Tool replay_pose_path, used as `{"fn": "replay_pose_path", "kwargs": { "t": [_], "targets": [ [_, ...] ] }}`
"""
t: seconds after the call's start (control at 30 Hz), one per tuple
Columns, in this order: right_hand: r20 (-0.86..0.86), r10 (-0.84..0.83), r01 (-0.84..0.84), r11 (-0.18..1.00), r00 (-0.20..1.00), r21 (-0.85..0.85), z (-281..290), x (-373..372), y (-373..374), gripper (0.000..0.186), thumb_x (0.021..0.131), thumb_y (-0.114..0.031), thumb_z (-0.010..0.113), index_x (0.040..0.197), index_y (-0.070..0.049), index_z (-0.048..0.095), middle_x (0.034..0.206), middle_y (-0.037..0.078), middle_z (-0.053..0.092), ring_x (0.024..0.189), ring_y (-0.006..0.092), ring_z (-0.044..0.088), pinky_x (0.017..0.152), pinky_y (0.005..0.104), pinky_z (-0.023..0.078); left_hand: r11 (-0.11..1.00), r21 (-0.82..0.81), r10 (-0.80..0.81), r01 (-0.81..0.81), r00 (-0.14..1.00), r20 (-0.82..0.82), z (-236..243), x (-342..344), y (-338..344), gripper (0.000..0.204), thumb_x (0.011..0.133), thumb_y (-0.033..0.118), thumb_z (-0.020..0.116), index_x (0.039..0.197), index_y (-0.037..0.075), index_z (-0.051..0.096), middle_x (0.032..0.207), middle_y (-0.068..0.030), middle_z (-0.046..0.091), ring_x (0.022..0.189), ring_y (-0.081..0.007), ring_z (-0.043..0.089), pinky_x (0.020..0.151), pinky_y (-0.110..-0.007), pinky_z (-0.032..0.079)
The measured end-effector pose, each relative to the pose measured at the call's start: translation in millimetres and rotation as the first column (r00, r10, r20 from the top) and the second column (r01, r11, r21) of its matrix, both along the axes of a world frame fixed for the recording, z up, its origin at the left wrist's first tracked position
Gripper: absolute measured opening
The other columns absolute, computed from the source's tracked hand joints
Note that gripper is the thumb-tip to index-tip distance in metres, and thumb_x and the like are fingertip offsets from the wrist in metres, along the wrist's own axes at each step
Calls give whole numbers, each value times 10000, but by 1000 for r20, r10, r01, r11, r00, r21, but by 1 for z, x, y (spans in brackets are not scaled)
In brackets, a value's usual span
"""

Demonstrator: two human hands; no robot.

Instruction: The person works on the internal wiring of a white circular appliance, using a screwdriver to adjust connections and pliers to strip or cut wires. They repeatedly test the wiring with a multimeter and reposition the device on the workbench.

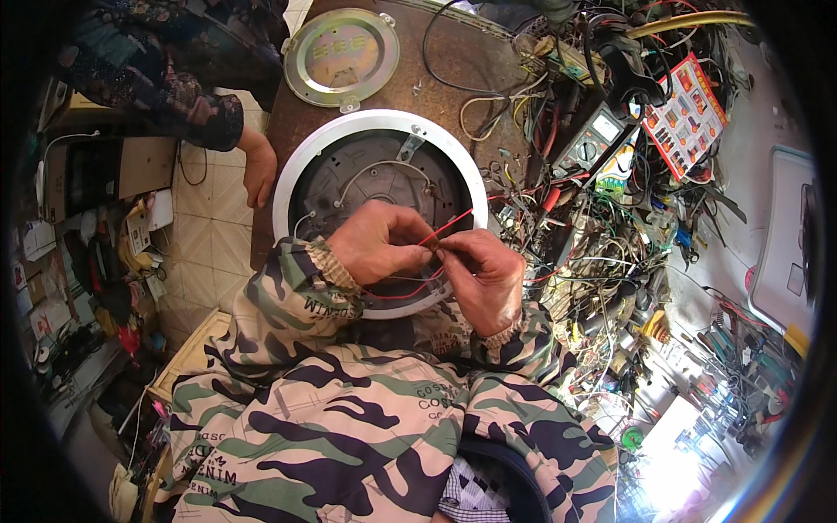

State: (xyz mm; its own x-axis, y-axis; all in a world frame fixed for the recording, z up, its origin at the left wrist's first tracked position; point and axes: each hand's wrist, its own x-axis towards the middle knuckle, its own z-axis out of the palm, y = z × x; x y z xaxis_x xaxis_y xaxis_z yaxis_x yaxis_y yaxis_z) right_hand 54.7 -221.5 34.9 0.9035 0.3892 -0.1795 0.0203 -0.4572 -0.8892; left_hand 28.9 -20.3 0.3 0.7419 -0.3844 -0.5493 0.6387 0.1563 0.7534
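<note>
My left hand [379, 243] and my right hand [486, 277] meet fingertip to fingertip over the near right part of a round appliance housing. Between them runs a thin red wire [453, 223], and both hands pinch it; the exact spot between the fingertips is hidden. The housing [290, 179] has a wide whitish rim and a dark inside. A pale wire [359, 177] curves across its inner base, near a small metal bracket [408, 146] at the far side. Part of the opening is covered by my hands and sleeves.
A round metal plate [344, 59] with tabs lies behind the housing on the brown table [445, 65]. Tangled wires and tools crowd the right, with a multimeter [595, 139] and a printed sheet [684, 115]. Another person's hand [258, 170] hangs at the table's left edge.
</note>
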Motion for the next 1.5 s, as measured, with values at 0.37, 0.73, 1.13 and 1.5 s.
{"fn": "replay_pose_path", "kwargs": {
  "t": [0.37, 0.73, 1.13, 1.5],
  "targets": [
    [199, 165, -124, 972, 966, -200, -5, 7, 7, 107, 793, -2, 688, 890, -45, 677, 846, 134, 651, 753, 382, 644, 675, 434, 508, 987, 116, 101, -112, 990, 96, 5, 3, 27, 203, 930, 1, 642, 1124, -58, 625, 994, -116, 729, 902, -154, 702, 799, -297, 576],
    [183, 335, -238, 880, 924, -410, -3, 23, 11, 139, 769, 1, 672, 891, -38, 725, 842, 141, 695, 777, 356, 683, 681, 409, 545, 799, 547, 87, -250, 948, 306, 3, 1, 26, 233, 884, 182, 716, 1001, -19, 702, 794, -136, 733, 725, -217, 720, 672, -325, 543],
    [109, 400, -301, 820, 910, -487, -5, 28, 15, 123, 780, -34, 678, 875, -75, 744, 853, 112, 708, 789, 332, 689, 706, 400, 554, 654, 649, 67, -390, 884, 463, 6, -16, 24, 313, 878, 84, 709, 1150, -46, 621, 850, -209, 723, 751, -260, 741, 643, -341, 574],
    [93, 459, -311, 723, 884, -617, -14, 32, 15, 118, 780, -70, 680, 881, -75, 740, 854, 138, 702, 799, 363, 675, 715, 448, 539, 429, 650, -35, -627, 708, 705, 21, -20, 0, 366, 735, 17, 730, 1092, 42, 653, 1036, -172, 636, 946, -379, 646, 811, -430, 535]
  ]
}}
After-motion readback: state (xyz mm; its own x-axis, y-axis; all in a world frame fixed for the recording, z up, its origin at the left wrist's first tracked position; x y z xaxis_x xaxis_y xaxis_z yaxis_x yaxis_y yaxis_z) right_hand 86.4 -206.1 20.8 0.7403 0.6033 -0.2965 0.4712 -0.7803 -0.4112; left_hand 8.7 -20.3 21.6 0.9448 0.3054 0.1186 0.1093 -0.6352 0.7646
